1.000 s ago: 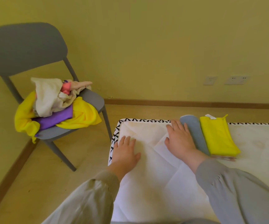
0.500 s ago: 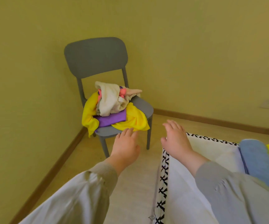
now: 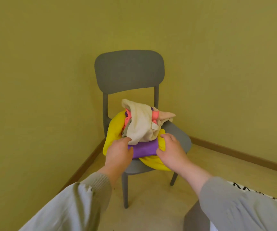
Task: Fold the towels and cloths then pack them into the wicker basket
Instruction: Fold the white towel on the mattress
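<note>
A loose pile of cloths lies on the grey chair (image 3: 179,135) seat: a cream towel (image 3: 141,125) on top, pink cloth (image 3: 154,116) tucked under it, a purple cloth (image 3: 144,150) at the front and a yellow cloth (image 3: 116,129) underneath. My left hand (image 3: 119,154) grips the purple cloth's left end, thumb on top, its index finger touching the cream towel. My right hand (image 3: 171,151) holds the purple cloth's right end, fingers curled over the yellow cloth there. The wicker basket is out of view.
The chair stands in a room corner against yellow walls, with a wooden skirting board (image 3: 234,153) along the floor. The black-and-white patterned edge of the folding mat (image 3: 267,195) shows at the lower right.
My view swung left from the mat to the chair. Both hands left the white cloth on the mat, reached forward and took hold of the purple cloth in the pile.
</note>
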A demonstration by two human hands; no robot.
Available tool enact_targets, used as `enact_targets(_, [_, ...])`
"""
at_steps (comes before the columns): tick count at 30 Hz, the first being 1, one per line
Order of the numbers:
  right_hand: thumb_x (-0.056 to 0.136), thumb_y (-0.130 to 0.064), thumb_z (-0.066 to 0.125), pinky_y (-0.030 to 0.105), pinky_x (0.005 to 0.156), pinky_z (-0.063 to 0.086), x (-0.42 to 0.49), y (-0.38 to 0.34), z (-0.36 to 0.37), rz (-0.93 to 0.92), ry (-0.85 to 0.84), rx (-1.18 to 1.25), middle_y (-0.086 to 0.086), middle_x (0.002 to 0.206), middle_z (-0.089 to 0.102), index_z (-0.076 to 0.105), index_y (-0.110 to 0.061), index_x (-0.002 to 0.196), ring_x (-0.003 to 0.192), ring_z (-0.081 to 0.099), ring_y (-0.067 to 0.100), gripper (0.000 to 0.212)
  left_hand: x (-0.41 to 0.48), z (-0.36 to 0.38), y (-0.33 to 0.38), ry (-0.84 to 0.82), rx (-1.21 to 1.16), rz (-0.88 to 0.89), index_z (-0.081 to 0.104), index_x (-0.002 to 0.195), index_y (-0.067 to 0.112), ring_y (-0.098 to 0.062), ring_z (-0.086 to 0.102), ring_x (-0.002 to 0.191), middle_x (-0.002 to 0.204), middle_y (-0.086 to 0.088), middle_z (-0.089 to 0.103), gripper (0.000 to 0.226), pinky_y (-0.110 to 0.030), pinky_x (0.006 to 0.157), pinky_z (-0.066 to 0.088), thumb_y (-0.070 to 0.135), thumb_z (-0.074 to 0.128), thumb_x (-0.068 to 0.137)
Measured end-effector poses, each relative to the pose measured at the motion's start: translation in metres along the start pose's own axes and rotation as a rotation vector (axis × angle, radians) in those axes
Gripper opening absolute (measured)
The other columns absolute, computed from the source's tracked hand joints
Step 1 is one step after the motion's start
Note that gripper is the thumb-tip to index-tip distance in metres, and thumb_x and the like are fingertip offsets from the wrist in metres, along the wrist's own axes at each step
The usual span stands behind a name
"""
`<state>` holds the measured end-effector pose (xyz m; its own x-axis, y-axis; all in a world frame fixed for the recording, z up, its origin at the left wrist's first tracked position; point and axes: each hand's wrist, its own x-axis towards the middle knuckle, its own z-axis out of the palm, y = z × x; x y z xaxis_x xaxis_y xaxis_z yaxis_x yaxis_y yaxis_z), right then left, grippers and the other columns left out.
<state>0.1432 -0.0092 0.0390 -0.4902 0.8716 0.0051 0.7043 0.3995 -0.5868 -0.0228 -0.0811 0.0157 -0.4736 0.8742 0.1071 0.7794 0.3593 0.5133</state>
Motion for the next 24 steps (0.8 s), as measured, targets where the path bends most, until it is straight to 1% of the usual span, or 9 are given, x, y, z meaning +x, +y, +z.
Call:
enact_targets(6, [0.091,-0.019,0.055,0.028,0.109,0.027,0.054,0.003,0.026,0.060,-0.035,0.173,0.004,0.153,0.021,0.023,-0.016,0.148,0.139,0.029,0.021,0.066,0.059,0.031,-0.002,0.021,0.011,-0.045,0.051,0.123,0.018,-0.027,0.059,0.101,0.120,-0.005,0.059,0.037,-0.033,0.073,0.045,0.033,0.057,0.089])
enact_targets(9, [0.090,-0.019,0.059,0.023,0.103,0.029,0.071,0.007,0.037,0.132,-0.009,0.315,0.008,0.148,0.029,0.026,-0.013,0.146,0.135,0.033,0.020,0.065,0.071,0.041,-0.010,0.019,0.315,0.076,0.059,0.098,0.014,-0.026,0.060,0.087,0.102,-0.006,0.062,0.014,-0.031,0.060,0.038,0.024,0.051,0.092])
enact_targets(13, [0.078,0.005,0.058,0.023,0.099,0.038,0.076,0.017,0.033,-0.039,0.023,0.232,-0.005,0.156,0.005,0.007,-0.041,0.148,0.142,0.021,0.018,0.098,0.086,0.040,-0.019,0.231,0.095,0.444,0.060,0.071,0.010,-0.030,0.058,0.055,0.075,-0.007,0.060,0.009,-0.031,0.040,0.039,0.006,0.059,0.078])
enact_targets(16, [0.076,-0.009,0.071,0.028,0.107,0.036,0.086,0.016,0.021,-0.176,0.060,0.082,-0.013,0.156,-0.010,0.009,-0.045,0.147,0.145,0.015,0.015,0.101,0.090,0.026,-0.004,0.254,-0.094,0.675,0.067,0.074,0.007,-0.019,0.059,0.067,0.077,-0.005,0.065,0.022,-0.032,0.058,0.046,0.015,0.047,0.080])
enact_targets(18, [0.073,-0.017,0.076,0.023,0.107,0.029,0.095,0.008,0.016,-0.147,0.041,0.117,0.000,0.156,0.010,0.040,-0.031,0.141,0.140,0.024,0.015,0.078,0.086,0.017,0.011,0.235,-0.203,0.705,0.068,0.076,0.006,-0.011,0.054,0.074,0.078,-0.004,0.066,0.018,-0.027,0.071,0.044,0.012,0.051,0.079])
enact_targets(20, [0.077,-0.007,0.067,0.023,0.085,0.041,0.098,-0.002,0.012,-0.076,0.045,0.133,0.011,0.118,0.056,0.068,-0.015,0.098,0.114,0.051,0.020,0.022,0.081,0.013,0.018,0.205,-0.296,0.628,0.071,0.083,0.008,-0.010,0.056,0.083,0.087,-0.002,0.068,0.015,-0.030,0.079,0.046,0.007,0.056,0.080])
enact_targets(21, [0.080,-0.002,0.060,0.024,0.068,0.042,0.099,-0.004,0.010,-0.049,0.074,0.175,0.005,0.086,0.061,0.066,-0.012,0.078,0.092,0.056,0.019,0.012,0.079,0.015,0.017,0.161,-0.346,0.538,0.072,0.093,0.010,-0.011,0.058,0.092,0.097,-0.001,0.069,0.020,-0.030,0.084,0.045,0.007,0.055,0.084])
enact_targets(22, [0.082,0.002,0.054,0.019,0.055,0.038,0.100,-0.005,0.008,-0.009,0.104,0.240,-0.001,0.068,0.055,0.064,-0.009,0.071,0.078,0.052,0.018,0.018,0.079,0.018,0.012,0.121,-0.370,0.442,0.070,0.107,0.012,-0.014,0.056,0.105,0.111,-0.001,0.066,0.027,-0.028,0.091,0.043,0.008,0.052,0.088])
enact_targets(24, [0.085,0.006,0.047,0.013,0.044,0.031,0.100,-0.004,0.004,0.085,0.110,0.339,-0.002,0.064,0.051,0.066,-0.003,0.082,0.071,0.047,0.017,0.022,0.083,0.023,0.000,0.127,-0.217,0.270,0.053,0.134,0.019,-0.025,0.040,0.130,0.141,-0.002,0.046,0.041,-0.033,0.104,0.035,0.020,0.043,0.094])
